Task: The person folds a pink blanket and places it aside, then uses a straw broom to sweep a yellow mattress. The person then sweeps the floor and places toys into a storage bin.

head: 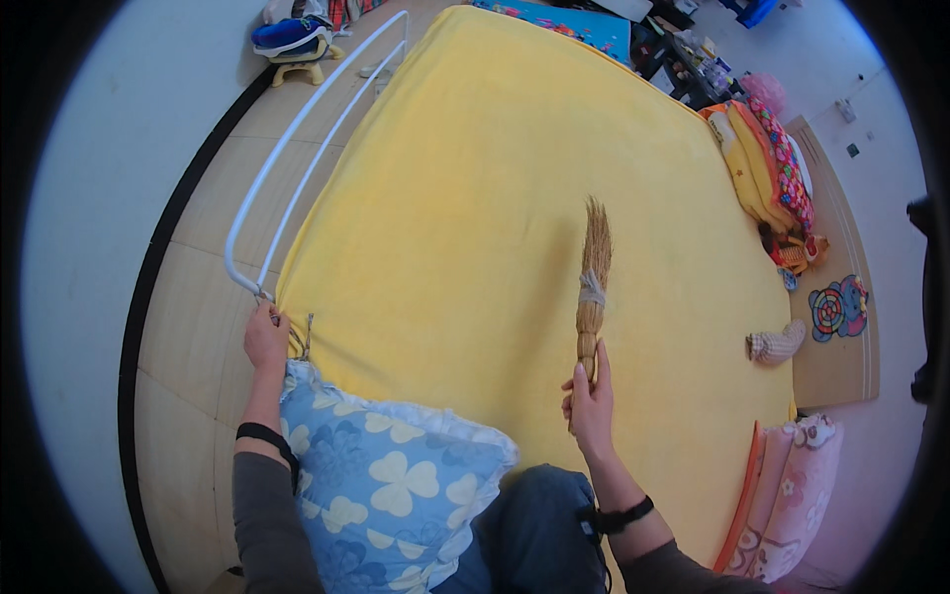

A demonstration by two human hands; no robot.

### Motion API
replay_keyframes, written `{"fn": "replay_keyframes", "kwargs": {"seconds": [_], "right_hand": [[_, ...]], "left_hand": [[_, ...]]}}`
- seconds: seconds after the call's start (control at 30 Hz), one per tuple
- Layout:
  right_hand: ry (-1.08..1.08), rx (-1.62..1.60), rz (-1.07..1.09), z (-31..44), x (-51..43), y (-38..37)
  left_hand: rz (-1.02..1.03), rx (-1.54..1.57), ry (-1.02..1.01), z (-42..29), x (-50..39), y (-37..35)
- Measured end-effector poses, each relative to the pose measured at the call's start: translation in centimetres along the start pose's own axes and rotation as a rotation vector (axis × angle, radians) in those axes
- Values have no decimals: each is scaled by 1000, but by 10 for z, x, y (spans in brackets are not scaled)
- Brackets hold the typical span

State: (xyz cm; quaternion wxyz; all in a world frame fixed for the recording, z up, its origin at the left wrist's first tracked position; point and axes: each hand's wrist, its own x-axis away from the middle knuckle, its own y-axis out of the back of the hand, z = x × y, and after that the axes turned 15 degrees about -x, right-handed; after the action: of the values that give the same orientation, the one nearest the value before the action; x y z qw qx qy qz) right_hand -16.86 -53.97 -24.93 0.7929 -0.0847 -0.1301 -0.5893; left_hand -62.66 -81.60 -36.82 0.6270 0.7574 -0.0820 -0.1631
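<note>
My right hand (592, 408) grips the handle of a straw hand broom (591, 297), its bristles pointing away from me above the bed's yellow sheet (475, 193). Grey binding wraps the broom's middle. At the bed's left edge, my left hand (267, 334) is closed at the lower end of a white metal bed rail (252, 174); a dark patterned cord or tie lies at its fingers, and what exactly it grips is partly hidden. Beneath my left forearm and to its right lies a blue pillow (393, 482) with pale clover shapes and a ruffled edge.
Folded quilts (764, 167) are piled at the bed's far right, with toys (798, 252) nearby. A small striped cushion (777, 343) lies by the headboard (839, 356). Pink folded bedding (790, 497) sits at lower right. A small stool (300, 70) stands on the tiled floor beyond the rail.
</note>
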Motion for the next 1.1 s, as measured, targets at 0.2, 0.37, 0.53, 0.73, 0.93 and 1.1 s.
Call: {"fn": "replay_keyframes", "kwargs": {"seconds": [0.2, 0.37, 0.53, 0.73, 0.93, 1.1], "right_hand": [[-96, 420, 315, -23, 23, -154], [182, 364, 989, -61, 56, -188], [-182, 281, 741, -23, -50, -100], [-146, -189, 121, 6, -85, -225], [-308, 199, 1038, -31, -21, -277], [-243, -315, 365, -2, -118, -226]], "left_hand": [[-50, -182, -414, 13, 45, 32], [511, -131, -320, 14, 70, 59], [293, 129, -259, 13, 69, 63], [378, -76, -351, 10, 70, 67], [468, -87, -285, 3, 66, 79], [487, -63, -177, 3, 69, 76]]}}
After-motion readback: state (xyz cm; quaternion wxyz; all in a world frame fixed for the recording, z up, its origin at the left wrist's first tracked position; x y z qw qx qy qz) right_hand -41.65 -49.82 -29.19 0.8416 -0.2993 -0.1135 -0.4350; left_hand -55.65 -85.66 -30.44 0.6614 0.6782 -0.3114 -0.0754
